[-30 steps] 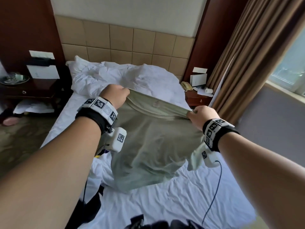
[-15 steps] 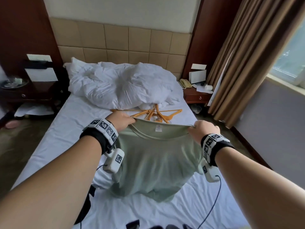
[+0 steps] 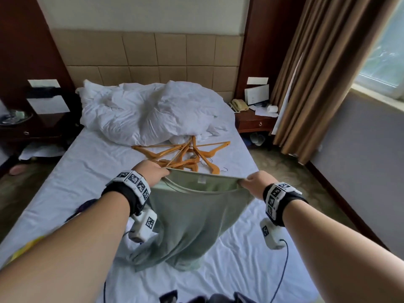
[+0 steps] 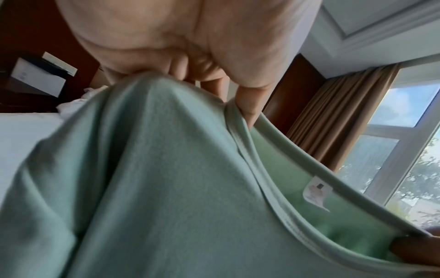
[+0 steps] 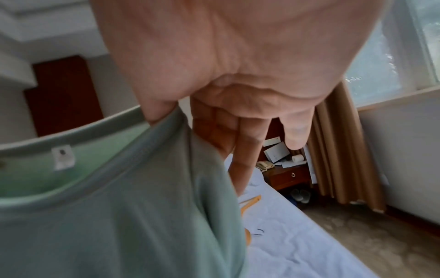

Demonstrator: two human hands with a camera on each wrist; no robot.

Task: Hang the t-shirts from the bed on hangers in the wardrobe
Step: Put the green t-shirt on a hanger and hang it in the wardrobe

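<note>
A pale green t-shirt (image 3: 188, 221) hangs between my two hands above the bed (image 3: 91, 171), its hem crumpled on the sheet. My left hand (image 3: 150, 173) pinches the shirt's left shoulder by the collar. My right hand (image 3: 255, 182) pinches its right shoulder. The neck opening is stretched between them, with a white label (image 3: 201, 179) showing inside. The left wrist view shows the t-shirt (image 4: 154, 178) and my left hand (image 4: 228, 97) gripping the collar. In the right wrist view my right hand (image 5: 166, 112) pinches the t-shirt (image 5: 107, 216). Several orange wooden hangers (image 3: 185, 154) lie in a pile just beyond the shirt.
A rumpled white duvet (image 3: 148, 114) fills the head of the bed. A dark nightstand (image 3: 32, 125) stands at left; another nightstand (image 3: 255, 121) with a phone is at right. Brown curtains (image 3: 323, 68) and a window are at right. Dark clothing (image 3: 196, 299) lies at the near bed edge.
Both hands have lowered the shirt and drawn it nearer to me, so the hangers behind it are now in full view. The grip on both shoulders is unchanged.
</note>
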